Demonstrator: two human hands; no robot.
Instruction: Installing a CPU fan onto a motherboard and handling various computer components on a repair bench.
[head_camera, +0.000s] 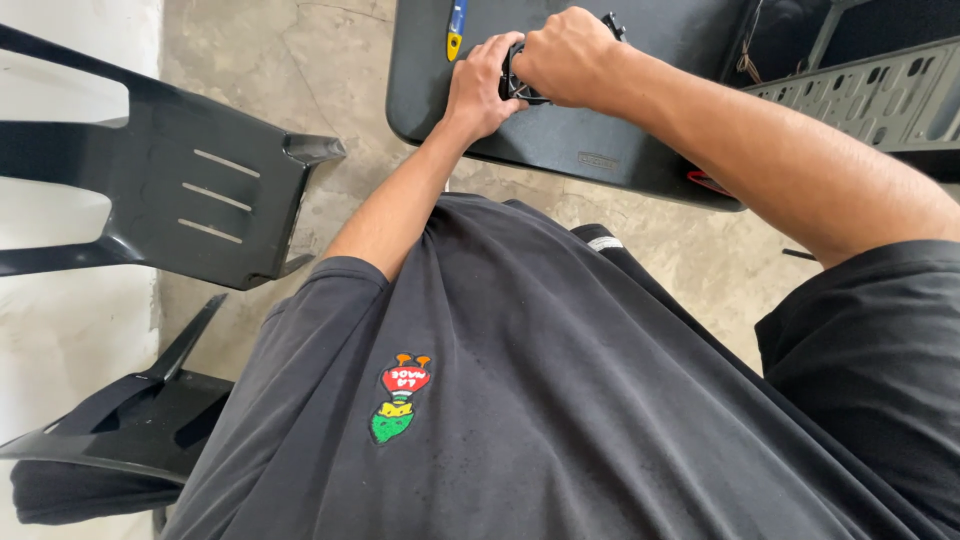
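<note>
Rough grey concrete floor (330, 60) fills the ground below me, with a pale wall along the far left. On that side I see a black plastic chair (190, 200) with three slots in its back, and a second black chair (130, 420) lower down, partly cut off by the edge of the view. My dark grey T-shirt (520, 400), with a small red, yellow and green patch (400, 398) on it, takes up most of the lower half.

Further up, a black table (560, 130) with a rounded corner carries the work. A blue and yellow tool (456, 25) lies on it just left of my hands. My left hand (483, 88) is curled against the left side of a small black part (520, 80), fingers pressed to it. My right hand (570, 55) is closed in a fist over the top of that same part, gripping it, so most of the part is hidden and I cannot tell what it is. To the right, a grey perforated metal rack (880, 90) stands beside the table.
</note>
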